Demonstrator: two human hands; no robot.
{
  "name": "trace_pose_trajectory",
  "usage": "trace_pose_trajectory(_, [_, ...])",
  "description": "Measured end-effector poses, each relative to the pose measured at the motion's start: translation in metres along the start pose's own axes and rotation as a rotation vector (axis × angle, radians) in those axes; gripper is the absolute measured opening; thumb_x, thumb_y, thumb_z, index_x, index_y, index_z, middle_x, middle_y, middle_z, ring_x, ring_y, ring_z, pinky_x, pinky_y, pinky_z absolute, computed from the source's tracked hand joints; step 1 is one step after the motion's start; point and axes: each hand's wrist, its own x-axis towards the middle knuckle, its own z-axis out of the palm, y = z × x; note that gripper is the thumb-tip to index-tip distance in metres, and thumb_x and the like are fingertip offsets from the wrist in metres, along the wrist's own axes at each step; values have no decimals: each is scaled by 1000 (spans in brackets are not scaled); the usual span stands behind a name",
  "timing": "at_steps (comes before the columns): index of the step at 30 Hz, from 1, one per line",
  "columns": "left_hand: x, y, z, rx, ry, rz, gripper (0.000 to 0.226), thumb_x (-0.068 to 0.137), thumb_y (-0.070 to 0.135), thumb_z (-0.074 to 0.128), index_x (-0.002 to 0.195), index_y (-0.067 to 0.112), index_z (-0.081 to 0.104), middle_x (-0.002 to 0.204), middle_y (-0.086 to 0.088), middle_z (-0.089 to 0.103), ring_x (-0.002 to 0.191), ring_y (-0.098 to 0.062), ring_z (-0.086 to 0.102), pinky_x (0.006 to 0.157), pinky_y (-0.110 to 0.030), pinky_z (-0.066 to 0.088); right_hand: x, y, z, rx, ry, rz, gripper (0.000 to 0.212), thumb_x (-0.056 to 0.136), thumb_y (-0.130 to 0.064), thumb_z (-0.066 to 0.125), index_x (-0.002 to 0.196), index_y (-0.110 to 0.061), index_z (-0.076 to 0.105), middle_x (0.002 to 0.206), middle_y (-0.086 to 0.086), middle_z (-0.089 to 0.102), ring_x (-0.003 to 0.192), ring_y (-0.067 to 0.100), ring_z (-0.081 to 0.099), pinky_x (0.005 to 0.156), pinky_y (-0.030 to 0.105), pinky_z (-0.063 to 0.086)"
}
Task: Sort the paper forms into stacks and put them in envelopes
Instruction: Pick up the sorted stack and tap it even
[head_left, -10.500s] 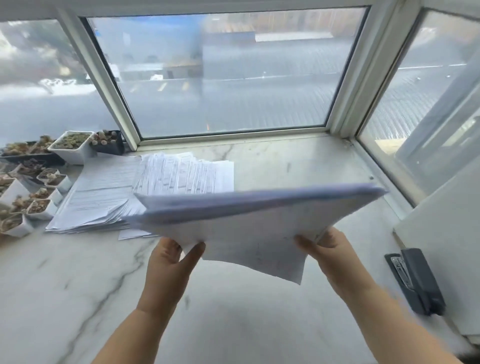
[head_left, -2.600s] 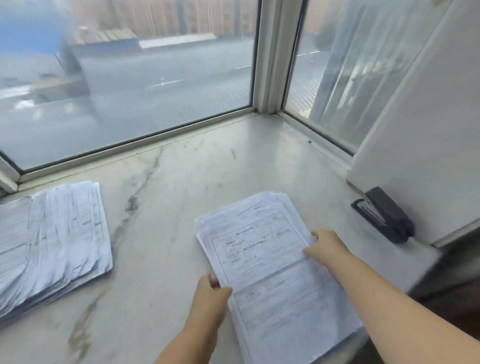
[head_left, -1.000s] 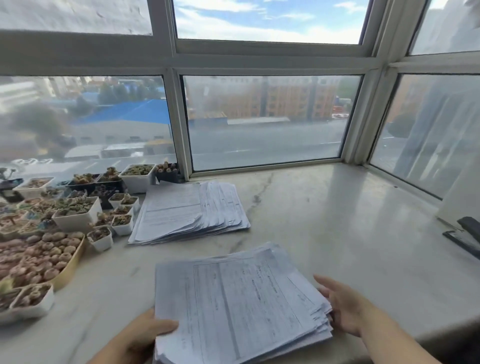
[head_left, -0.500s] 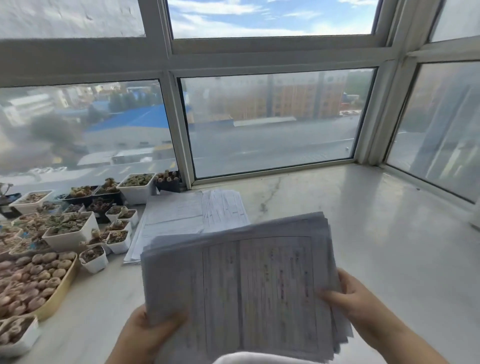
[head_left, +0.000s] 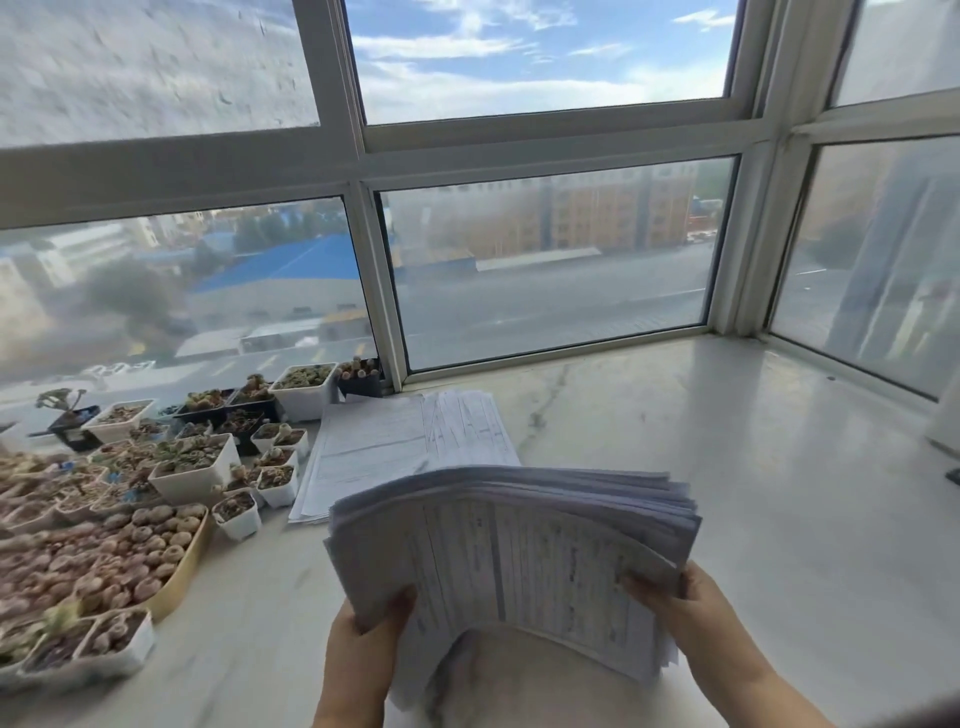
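White pots of succulents (head_left: 192, 470) are crowded at the frame's left; behind centre a second pile of forms (head_left: 410, 447) lies on the marble sill (head_left: 753, 467); lower centre, a bowed stack of forms (head_left: 519, 551) is gripped by the left hand (head_left: 363, 649) and right hand (head_left: 691, 608), raised off the sill

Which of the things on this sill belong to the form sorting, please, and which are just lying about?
Job: held stack, gripped by left hand and right hand; second stack lying on the sill.
Lying about: plant pots; plant tray.
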Motion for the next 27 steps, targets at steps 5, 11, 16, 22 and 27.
trace_pose_trajectory(5, [-4, 17, -8, -64, -22, 121, 44, 45, 43, 78, 86, 27, 71, 81, -2, 74, 79, -23, 65, 77, -43, 53, -7, -28, -2, 7, -56, -82, 42, 63, -17, 80, 102, -5, 69, 96, 12, 75, 85, 21, 71, 68, 29, 54])
trace_pose_trajectory(11, [-14, 6, -23, -9, -33, 114, 73, 35, 46, 80, 103, 24, 63, 97, 0, 72, 92, -15, 66, 82, -35, 50, -16, -5, -6, 23, -73, -6, 54, 59, -2, 85, 110, -3, 66, 100, 15, 74, 90, 24, 71, 69, 27, 56])
trace_pose_trajectory(16, [-20, 10, -14, -66, 8, 75, 27, 79, 5, 74, 94, 22, 61, 90, -4, 67, 74, 0, 65, 61, -18, 49, -18, -5, 13, 19, -31, -43, 40, 58, -10, 77, 97, -4, 70, 82, 7, 75, 72, 16, 69, 57, 23, 53])
trace_pose_trajectory(22, [-21, 29, -20, -87, 30, 155, 75, 41, 42, 82, 109, 22, 57, 111, -10, 65, 103, -22, 60, 91, -35, 43, -13, -22, 12, -10, -68, -140, 38, 59, -9, 81, 95, -10, 70, 88, 9, 76, 77, 17, 70, 67, 32, 53])
trace_pose_trajectory(27, [-26, 48, -15, -197, 147, 151, 99, 27, 79, 76, 106, 23, 57, 103, 0, 67, 99, -19, 61, 98, -45, 45, -12, -17, 16, -240, -3, -263, 46, 44, -33, 81, 87, -17, 74, 85, -3, 75, 87, 17, 69, 72, 25, 54])
